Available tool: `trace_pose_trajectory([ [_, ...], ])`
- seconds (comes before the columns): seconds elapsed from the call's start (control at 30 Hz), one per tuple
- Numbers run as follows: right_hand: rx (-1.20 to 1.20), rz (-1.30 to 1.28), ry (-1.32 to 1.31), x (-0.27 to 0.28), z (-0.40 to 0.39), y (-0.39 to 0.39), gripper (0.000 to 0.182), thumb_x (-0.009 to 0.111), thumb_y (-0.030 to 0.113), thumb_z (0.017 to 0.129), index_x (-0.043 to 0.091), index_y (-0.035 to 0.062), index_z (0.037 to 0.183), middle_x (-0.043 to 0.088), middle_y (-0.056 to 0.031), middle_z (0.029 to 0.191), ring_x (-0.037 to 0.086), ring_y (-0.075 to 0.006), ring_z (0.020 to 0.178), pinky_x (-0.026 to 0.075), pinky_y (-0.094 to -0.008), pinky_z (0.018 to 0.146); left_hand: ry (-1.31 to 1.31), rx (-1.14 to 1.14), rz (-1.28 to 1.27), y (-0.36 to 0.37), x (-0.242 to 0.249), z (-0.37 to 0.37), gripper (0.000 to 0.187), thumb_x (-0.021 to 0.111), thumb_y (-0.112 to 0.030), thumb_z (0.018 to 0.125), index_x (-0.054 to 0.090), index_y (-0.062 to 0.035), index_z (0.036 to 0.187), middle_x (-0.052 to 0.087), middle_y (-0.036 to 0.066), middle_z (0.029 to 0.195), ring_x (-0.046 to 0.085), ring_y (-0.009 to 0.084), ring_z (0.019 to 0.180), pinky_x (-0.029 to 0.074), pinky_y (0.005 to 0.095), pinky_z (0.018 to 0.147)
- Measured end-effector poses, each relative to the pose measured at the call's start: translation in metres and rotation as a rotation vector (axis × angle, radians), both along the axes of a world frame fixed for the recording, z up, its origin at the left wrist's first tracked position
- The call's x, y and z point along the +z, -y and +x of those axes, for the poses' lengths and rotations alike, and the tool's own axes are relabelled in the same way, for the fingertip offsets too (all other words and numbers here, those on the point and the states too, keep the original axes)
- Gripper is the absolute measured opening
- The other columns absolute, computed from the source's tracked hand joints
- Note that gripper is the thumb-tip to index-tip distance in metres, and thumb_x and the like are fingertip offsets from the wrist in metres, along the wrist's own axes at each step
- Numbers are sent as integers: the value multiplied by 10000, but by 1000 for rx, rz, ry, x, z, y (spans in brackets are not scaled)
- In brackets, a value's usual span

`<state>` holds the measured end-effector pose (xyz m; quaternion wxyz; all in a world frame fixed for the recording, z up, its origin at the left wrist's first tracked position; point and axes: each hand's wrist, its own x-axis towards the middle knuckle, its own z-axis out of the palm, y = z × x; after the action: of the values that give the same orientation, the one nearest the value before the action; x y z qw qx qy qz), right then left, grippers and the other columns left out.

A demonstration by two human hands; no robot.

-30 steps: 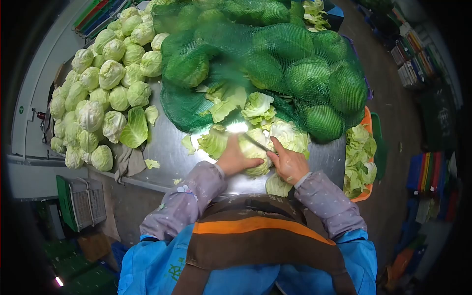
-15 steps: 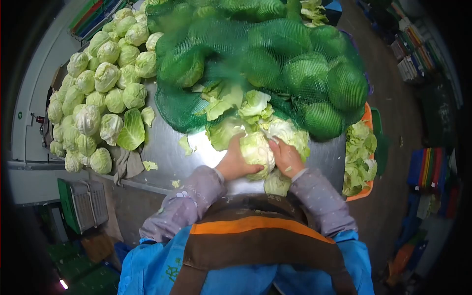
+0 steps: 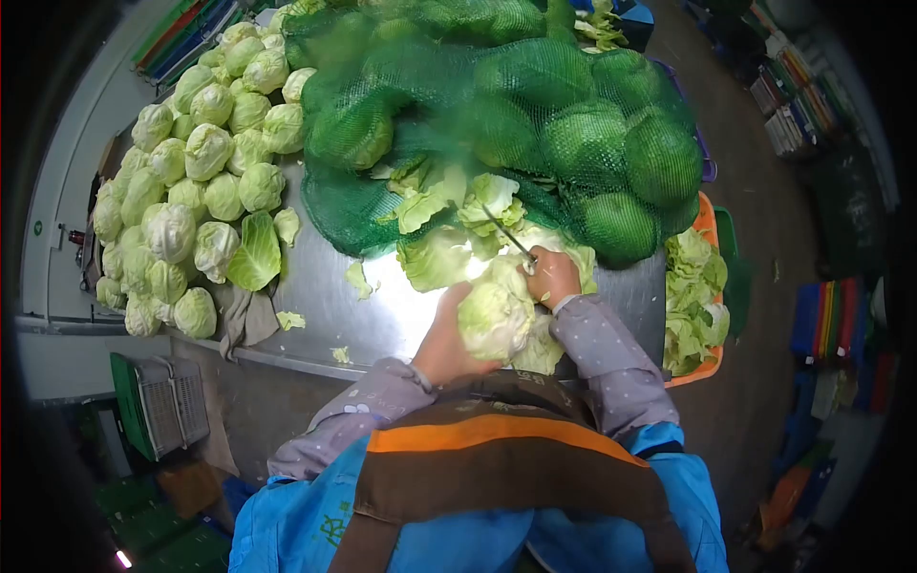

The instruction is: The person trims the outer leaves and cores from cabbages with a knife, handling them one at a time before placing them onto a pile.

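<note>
My left hand (image 3: pixel 449 336) is wrapped round the left side of a pale trimmed cabbage (image 3: pixel 493 320), close to the front edge of the table. Just right of the cabbage, my right hand (image 3: pixel 554 277) grips a knife (image 3: pixel 506 231), its thin blade pointing up and left. Loose cabbage leaves (image 3: pixel 435 258) lie behind the cabbage, and more pale leaf (image 3: pixel 538 347) sits between it and my right sleeve. Beyond them, green mesh sacks (image 3: pixel 611 143) hold several whole cabbages.
A heap of trimmed cabbages (image 3: pixel 205 153) covers the left of the metal table (image 3: pixel 320 325). A grey cloth (image 3: pixel 250 320) lies at its front edge. At the right stands an orange crate (image 3: pixel 709 368) of leaves. A green and grey crate (image 3: pixel 162 401) is below left.
My left hand has drawn the cabbage down and slightly left, turning it. My right hand has come off the cabbage, and a knife now shows in it.
</note>
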<state>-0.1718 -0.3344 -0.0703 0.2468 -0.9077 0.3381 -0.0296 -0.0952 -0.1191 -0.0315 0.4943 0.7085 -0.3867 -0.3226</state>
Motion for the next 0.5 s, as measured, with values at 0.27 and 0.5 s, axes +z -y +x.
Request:
trace_pose_trajectory([
  [0.27,-50,-73,518,60,-30,-22,516,765,285,705,599,67,1143,662,-157,914,633,-304,750,505,-385,697,-311,486,266,-25,17,-3,915,840,-264,666,224,47,1266,433,269,1183,544,261,1036,474,340,874],
  [0.5,174,638,258,62,-26,-49,657,812,297,670,572,66,1236,668,-142,1010,601,-140,741,492,-286,697,64,63,460,-18,33,20,1189,876,-427,543,175,75,1361,429,272,1247,438,330,1198,372,365,1012],
])
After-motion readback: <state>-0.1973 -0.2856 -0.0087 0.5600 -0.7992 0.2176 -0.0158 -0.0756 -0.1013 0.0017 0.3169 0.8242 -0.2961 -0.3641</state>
